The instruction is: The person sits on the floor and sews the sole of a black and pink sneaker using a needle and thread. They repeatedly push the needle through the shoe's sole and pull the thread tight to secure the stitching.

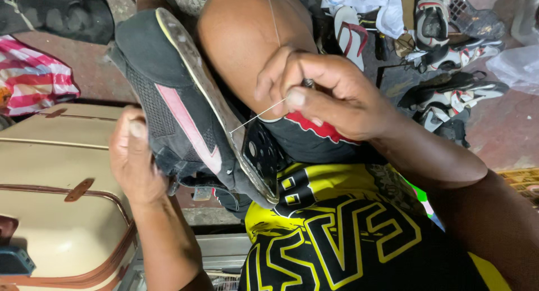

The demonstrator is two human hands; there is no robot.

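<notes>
The black sneaker point(179, 106) with the pink stripe rests against the person's bare knee point(241, 49). It is tipped up on its side, so the worn sole edge faces the right hand. This way the seam between sole and cloth is easy to reach.

The left hand point(135, 156) is wrapped around the back of the shoe. Its grip is closed on the heel part, thumb on top, and it keeps the shoe from wobbling against the leg.

The right hand point(320, 94) is bunched up tight. Its fingertips pinch a thin white thread point(258, 116) and a small metal thing, maybe a needle or an awl, but only a tiny shiny bit shows. The thread runs straight and tight from the fingers down to the edge of the sole, so it looks pulled hard. Another thin line of thread goes up over the knee.

A cream suitcase point(62, 201) with brown straps sits at the left, beside the left arm. A red and white striped bag point(33, 83) lies behind it. On the floor at the right lie more worn sneakers point(455, 94) and a flip-flop point(351, 35).

Much is hidden. The toe of the shoe is cut off by the leg and the black and yellow shirt point(337, 235). The hole where the thread goes in is too small to see. The left fingers are behind the shoe. The tool in the right hand is mostly covered.
</notes>
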